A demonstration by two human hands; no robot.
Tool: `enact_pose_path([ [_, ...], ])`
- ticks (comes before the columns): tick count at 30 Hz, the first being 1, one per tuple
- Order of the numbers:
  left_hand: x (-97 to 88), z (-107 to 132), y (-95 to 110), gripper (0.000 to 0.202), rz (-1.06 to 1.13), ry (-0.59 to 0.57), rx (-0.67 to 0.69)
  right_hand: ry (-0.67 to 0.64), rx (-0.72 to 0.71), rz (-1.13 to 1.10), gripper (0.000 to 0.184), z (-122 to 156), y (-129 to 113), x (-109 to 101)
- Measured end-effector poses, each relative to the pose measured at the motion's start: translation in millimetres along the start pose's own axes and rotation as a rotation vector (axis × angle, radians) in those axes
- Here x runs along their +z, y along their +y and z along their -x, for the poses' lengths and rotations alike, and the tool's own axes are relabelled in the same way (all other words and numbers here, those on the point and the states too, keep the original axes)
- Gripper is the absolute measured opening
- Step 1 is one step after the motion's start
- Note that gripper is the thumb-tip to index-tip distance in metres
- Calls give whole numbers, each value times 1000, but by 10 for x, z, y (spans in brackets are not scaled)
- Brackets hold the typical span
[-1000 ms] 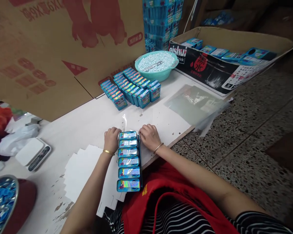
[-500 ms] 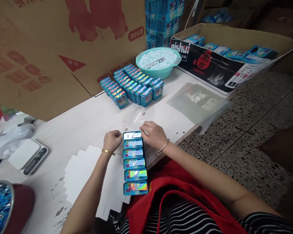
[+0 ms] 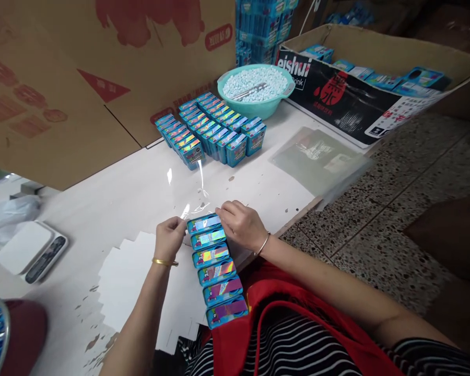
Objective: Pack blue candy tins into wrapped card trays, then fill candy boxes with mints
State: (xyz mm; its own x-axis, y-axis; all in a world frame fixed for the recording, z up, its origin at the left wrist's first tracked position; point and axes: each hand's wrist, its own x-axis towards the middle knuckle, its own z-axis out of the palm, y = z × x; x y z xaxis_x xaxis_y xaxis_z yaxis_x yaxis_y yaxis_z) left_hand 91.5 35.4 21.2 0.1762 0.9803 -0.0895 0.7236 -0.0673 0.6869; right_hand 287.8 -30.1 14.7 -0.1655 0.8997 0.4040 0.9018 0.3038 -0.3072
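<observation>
A row of several small blue tins with holographic lids (image 3: 216,266) lies on the white table (image 3: 133,193) in front of me, inside a clear plastic wrap (image 3: 194,196). My left hand (image 3: 169,237) pinches the wrap at the left of the row's far end. My right hand (image 3: 241,224) is closed on the far end from the right, fingers on the top tin. The loose end of the wrap sticks up beyond the tins.
More blue tins (image 3: 209,130) stand in rows further back, by a teal bowl of pale pellets (image 3: 254,89). A black-fronted cardboard box (image 3: 348,99) with packets is at right, clear sheets (image 3: 317,159) beside it. White card blanks (image 3: 129,277) and a scale (image 3: 29,250) lie left.
The row of tins has swung so its near end points more to the right. The wrap's loose end has risen. Both hands stay at the far end.
</observation>
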Motion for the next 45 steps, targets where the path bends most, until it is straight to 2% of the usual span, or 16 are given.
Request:
enact_pose_path([
  [2, -23, 36, -4, 31, -56, 37, -7, -8, -14, -6, 22, -12, -10, 17],
  [6, -83, 163, 42, 35, -386, 289, 198, 2, -27, -42, 21, 0, -11, 46],
  [8, -109, 221, 48, 32, -317, 279, 216, 21, -43, -73, 22, 13, -14, 58],
  [11, -127, 287, 24, 26, -197, 223, 172, 59, -83, -105, 24, 23, -22, 75],
  [15, -83, 390, -34, 22, -295, 382, 363, 108, -95, -127, 25, 56, -22, 98],
  [17, -36, 442, -81, 21, -278, 396, 430, 111, -104, -148, 26, 96, -20, 117],
  [21, 69, 475, -235, 19, -297, 368, 367, 50, -76, -137, 24, 184, -21, 200],
  [24, 136, 439, -364, 16, -368, 293, 234, -17, 89, -73, 17, 222, -22, 289],
  [26, 175, 406, -431, 16, -418, 208, 144, -80, 216, -27, 20, 230, -23, 341],
  [28, 206, 382, -475, 19, -459, 131, 95, -168, 283, 8, 23, 232, -29, 382],
  [32, 200, 397, -500, 20, -551, 30, 142, -312, 245, 39, 24, 244, -72, 422],
  [36, 107, 535, -479, 20, -575, -102, 275, -337, 144, 41, 21, 309, -118, 385],
  [38, 71, 621, -473, 22, -545, -130, 305, -332, 96, 24, 22, 354, -115, 357],
  [40, 63, 682, -475, 23, -520, -131, 277, -327, 99, 12, 25, 382, -94, 351],
  [45, 128, 676, -495, 16, -493, -70, 90, -356, 208, 0, 28, 322, -43, 431],
])
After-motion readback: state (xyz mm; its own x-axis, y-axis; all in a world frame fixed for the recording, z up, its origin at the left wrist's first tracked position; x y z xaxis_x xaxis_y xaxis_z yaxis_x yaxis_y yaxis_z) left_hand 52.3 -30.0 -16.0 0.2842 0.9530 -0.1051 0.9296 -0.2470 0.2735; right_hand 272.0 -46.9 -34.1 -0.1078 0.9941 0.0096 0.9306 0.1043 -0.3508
